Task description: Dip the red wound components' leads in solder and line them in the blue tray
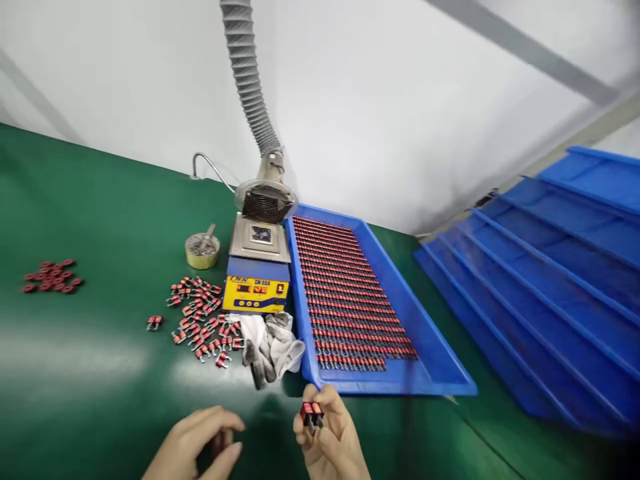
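Note:
My right hand [330,437] is at the bottom centre, fingers pinched on two small red and black wound components [311,412]. My left hand [197,443] is low at the bottom left, fingers curled over something dark that I cannot make out. Just beyond the right hand lies a blue tray [440,363] filled with rows of the same red components [350,293]. A loose pile of red components [203,317] lies on the green mat ahead of my left hand.
A yellow-fronted solder pot [257,273] with a fan and a grey flexible fume hose [247,73] stands behind the pile. A white cloth glove [273,343], a tape roll [203,250], a second small red pile [50,275] and stacked blue trays [560,267] at right.

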Demonstrator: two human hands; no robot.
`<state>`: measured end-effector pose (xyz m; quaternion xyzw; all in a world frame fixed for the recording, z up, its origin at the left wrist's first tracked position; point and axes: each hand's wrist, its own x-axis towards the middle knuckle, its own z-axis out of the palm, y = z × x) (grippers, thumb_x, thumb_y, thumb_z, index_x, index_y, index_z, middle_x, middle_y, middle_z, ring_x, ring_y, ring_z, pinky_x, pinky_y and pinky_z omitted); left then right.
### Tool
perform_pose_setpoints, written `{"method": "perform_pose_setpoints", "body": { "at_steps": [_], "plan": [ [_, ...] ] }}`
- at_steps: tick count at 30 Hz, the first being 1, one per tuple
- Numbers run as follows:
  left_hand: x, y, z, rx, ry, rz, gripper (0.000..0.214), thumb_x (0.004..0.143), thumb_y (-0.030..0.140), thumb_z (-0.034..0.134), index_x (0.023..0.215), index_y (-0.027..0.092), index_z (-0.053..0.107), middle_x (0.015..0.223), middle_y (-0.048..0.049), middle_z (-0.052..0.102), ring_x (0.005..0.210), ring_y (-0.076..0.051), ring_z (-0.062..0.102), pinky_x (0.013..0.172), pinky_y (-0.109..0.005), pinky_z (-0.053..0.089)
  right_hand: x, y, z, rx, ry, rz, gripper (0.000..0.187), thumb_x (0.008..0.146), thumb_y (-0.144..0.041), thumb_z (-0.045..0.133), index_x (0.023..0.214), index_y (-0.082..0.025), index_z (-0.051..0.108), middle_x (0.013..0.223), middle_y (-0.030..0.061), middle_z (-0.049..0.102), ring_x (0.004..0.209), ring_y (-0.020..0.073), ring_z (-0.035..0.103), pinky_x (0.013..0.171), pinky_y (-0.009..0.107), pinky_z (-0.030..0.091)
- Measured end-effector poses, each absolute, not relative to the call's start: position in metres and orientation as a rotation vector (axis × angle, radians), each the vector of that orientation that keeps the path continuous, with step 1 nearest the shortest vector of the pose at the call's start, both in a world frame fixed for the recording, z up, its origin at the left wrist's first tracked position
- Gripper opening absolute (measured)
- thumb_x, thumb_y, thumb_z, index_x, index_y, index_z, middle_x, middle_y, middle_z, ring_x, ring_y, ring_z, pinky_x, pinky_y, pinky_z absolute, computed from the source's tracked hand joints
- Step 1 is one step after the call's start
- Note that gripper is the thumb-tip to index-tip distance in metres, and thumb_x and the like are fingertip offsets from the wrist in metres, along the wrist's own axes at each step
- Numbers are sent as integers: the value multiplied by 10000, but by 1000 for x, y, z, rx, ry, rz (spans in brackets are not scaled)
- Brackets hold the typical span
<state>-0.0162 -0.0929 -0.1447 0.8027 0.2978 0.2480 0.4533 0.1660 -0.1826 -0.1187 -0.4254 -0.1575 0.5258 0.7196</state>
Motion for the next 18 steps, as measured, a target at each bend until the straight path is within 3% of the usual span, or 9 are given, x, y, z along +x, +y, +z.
{"method": "perform_pose_setpoints", "body": {
  "at_steps": [12,18],
  "plan": [
    [11,-81,-80,1601,671,684,133,799,267,511,821,197,621,713,3,582,676,-115,543,649,-188,429,129,-162,-113,-844,-422,1190,333,500,-269,839,727,-240,598,724,-41,553,556,89,594,491,190,444],
    [9,-81,-85,1689,635,690,147,838,285,478,804,205,596,699,13,570,669,-107,542,634,-179,425,128,-164,-110,-910,-427,1149,337,485,-317,838,729,-234,620,713,-38,550,536,91,585,492,198,439]
  ]
}}
